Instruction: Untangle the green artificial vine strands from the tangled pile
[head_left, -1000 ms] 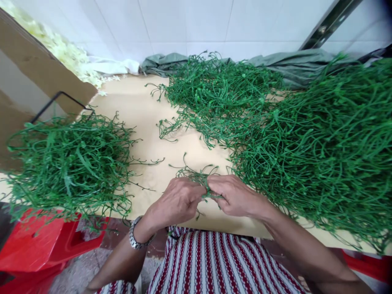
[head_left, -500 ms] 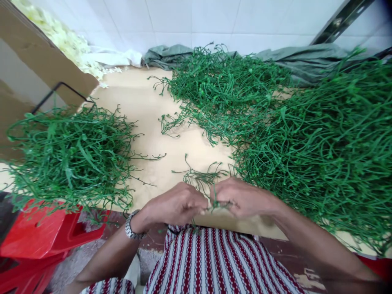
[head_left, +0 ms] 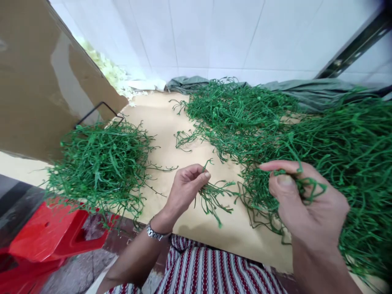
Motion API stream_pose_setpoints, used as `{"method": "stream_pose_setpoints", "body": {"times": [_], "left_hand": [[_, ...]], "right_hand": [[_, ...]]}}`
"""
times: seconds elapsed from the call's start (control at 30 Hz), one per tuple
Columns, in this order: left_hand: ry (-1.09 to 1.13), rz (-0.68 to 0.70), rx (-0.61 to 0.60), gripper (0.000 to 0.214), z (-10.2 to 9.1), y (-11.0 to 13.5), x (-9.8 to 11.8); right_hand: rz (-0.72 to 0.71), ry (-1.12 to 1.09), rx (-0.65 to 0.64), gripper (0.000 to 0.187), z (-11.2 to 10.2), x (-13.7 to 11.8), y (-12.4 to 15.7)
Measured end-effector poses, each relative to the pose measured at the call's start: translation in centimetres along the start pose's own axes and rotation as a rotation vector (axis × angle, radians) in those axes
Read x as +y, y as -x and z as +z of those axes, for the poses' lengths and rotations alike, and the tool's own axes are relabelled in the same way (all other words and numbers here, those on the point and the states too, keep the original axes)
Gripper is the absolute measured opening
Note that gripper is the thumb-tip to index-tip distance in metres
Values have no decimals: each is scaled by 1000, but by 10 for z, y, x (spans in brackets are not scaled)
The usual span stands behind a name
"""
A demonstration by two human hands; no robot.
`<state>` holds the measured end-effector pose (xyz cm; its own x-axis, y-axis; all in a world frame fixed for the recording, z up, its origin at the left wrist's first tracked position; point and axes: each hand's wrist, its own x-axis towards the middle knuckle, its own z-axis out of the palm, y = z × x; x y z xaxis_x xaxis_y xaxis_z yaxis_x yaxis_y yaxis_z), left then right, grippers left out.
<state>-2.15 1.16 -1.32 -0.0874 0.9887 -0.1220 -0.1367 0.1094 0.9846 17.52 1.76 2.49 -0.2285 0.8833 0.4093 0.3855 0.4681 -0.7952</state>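
Observation:
My left hand [head_left: 186, 188] is closed, thumb against fingers, on a small bunch of green artificial stems [head_left: 214, 198] that fans out to its right above the table. At the right, my right hand [head_left: 306, 200] is raised over the edge of a large stem heap [head_left: 352, 155], its fingers curled around several green stems [head_left: 301, 183] with little knobbed tips. The two hands are apart. A separate stem pile [head_left: 104, 163] lies to the left of my left hand.
A cardboard box [head_left: 52, 77] with a black wire handle [head_left: 101, 106] stands at the left. Pale petal-like pieces [head_left: 105, 63] lie behind it. More stems [head_left: 239, 106] spread along the back by a green cloth [head_left: 324, 92]. A red stool [head_left: 52, 232] is below the table's left edge.
My hands were close together at the table's front edge. Now the right hand has moved right and up, and the left holds its bunch farther forward. The view has shifted.

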Motion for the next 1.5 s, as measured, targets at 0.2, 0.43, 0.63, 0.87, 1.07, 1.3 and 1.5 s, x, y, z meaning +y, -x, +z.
{"method": "stream_pose_setpoints", "body": {"times": [0.2,0.43,0.63,0.87,1.07,1.3,1.5], "left_hand": [[-20,99,13,25,22,-2,-5],[98,33,-87,22,20,-2,-9],[194,-78,-90,18,15,-4,-10],[263,-112,36,11,19,-4,-11],[147,-51,-3,11,19,0,-16],[45,-19,-109,13,16,3,-12],[-84,-42,-206,9,10,3,-3]], "right_hand": [[-200,355,-241,26,27,5,-1],[-10,65,-377,11,40,33,-5],[37,-22,-359,13,42,32,-1],[127,0,-346,12,54,33,2],[223,-154,-325,18,62,38,10],[266,-127,-354,28,65,47,15],[77,34,-431,23,50,37,7]]}}
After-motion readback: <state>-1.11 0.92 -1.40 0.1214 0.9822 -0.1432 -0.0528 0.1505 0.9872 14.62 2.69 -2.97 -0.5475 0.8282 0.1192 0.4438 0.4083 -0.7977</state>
